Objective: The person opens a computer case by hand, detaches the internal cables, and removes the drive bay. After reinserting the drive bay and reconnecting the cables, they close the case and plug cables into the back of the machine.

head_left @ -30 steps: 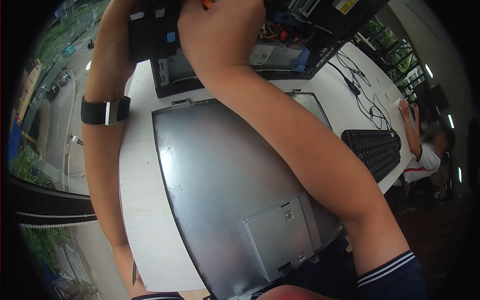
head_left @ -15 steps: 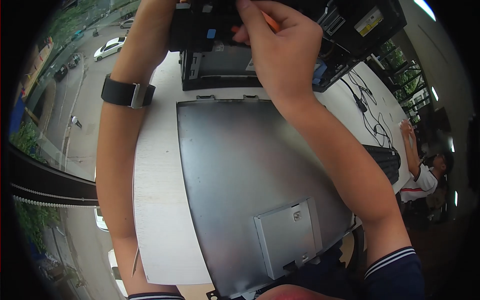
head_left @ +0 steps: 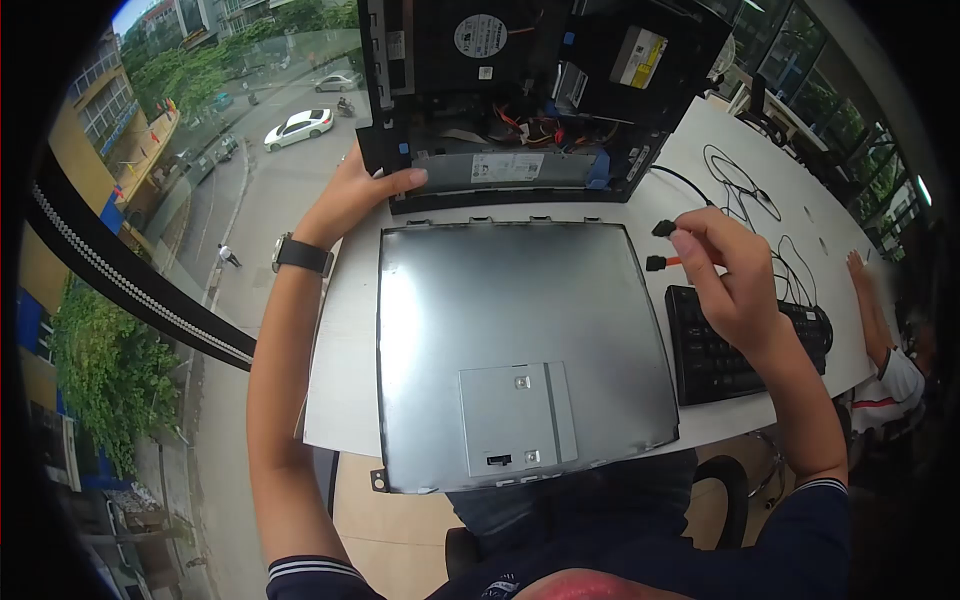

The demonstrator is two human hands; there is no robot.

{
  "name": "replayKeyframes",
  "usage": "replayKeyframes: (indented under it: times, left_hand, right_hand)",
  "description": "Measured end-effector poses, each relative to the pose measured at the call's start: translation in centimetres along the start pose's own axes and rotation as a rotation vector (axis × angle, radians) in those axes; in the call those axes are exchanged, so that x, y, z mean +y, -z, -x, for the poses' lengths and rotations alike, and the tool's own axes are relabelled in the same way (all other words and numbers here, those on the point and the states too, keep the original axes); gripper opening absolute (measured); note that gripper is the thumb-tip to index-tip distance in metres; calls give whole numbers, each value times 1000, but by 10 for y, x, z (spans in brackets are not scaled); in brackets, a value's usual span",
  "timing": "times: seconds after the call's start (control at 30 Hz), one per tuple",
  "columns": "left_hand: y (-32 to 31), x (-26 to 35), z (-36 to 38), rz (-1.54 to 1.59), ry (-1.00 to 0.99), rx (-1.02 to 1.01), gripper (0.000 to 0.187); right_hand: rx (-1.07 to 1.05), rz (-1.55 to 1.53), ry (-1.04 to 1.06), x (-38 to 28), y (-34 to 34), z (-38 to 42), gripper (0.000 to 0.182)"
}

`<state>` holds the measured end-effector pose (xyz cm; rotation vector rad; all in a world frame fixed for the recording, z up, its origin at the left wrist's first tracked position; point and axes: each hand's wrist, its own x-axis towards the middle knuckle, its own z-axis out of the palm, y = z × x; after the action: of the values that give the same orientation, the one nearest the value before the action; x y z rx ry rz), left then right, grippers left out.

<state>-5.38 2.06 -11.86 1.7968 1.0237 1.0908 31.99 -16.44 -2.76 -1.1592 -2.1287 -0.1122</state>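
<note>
Pinching orange cable [head_left: 674, 261] with black connectors [head_left: 656, 263] between thumb and fingers of right hand [head_left: 733, 272], up over bench [head_left: 348, 385], beside right edge of flat metal panel [head_left: 520, 310] and near keyboard [head_left: 715, 365]. Gripping open computer case [head_left: 545, 75] just beyond panel with left hand [head_left: 352, 196], part-closed on near left corner, with thumb over edge and other fingers mostly hidden.

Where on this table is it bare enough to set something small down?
A bare strip of white table runs between the metal panel and the table's left edge; a smaller patch lies between the computer case and the right hand. It's crowded right of the panel: keyboard, tangled cords.
</note>
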Motion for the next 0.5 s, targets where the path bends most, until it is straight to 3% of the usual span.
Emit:
replayKeyframes:
  times: [0.03,0.1,0.17,0.3,0.5]
  left_hand:
    - [-3,11,2,-7,33,2,65]
    - [-9,18,5,-22,104,-3,50]
    - [-18,21,5,-29,33,67,36]
    - [-17,25,5,-93,-11,63,33]
    - [-23,31,12,-93,16,93,34]
  right_hand:
    - [-37,123,148,-1,5,8,4]
    - [-101,109,200,-6,5,23,6]
    - [-145,86,192,3,5,37,5]
    - [-138,123,201,14,0,50,5]
    - [40,-77,-65,50,15,39,13]
